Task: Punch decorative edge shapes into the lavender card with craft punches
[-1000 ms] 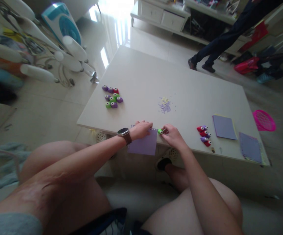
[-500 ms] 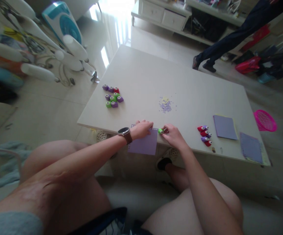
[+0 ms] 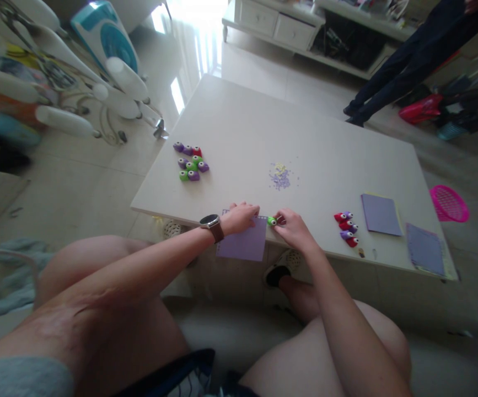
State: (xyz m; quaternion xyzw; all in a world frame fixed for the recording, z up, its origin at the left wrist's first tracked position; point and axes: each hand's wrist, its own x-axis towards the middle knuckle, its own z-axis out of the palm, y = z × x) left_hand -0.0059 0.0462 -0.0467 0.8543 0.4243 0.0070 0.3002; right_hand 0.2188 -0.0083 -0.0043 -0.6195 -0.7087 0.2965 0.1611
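Note:
A sheet of purple paper point(image 3: 242, 245) hangs over the table's near edge, with small cut-outs along its far and left edges. My left hand point(image 3: 241, 218), with a watch at the wrist, holds the sheet at its far edge; the fingers are bent and partly hidden. At the sheet's far right corner is a green craft punch point(image 3: 272, 221) with a round white-and-black top. My right hand point(image 3: 290, 226) is closed around the punch's right side. Several purple, green and red craft punches point(image 3: 191, 165) stand at the left, and red and purple craft punches point(image 3: 346, 226) at the right.
Purple and yellow paper bits point(image 3: 280, 177) lie mid-table. A purple paper stack point(image 3: 381, 215) and punched sheets point(image 3: 424, 249) lie on the white table point(image 3: 239, 132) at the right. A pink basket point(image 3: 449, 204) stands beyond. A person in dark trousers point(image 3: 404, 71) is behind the table.
My hands, the paper and the green craft punch stay nearly in place. The person's legs behind the table have shifted to the right.

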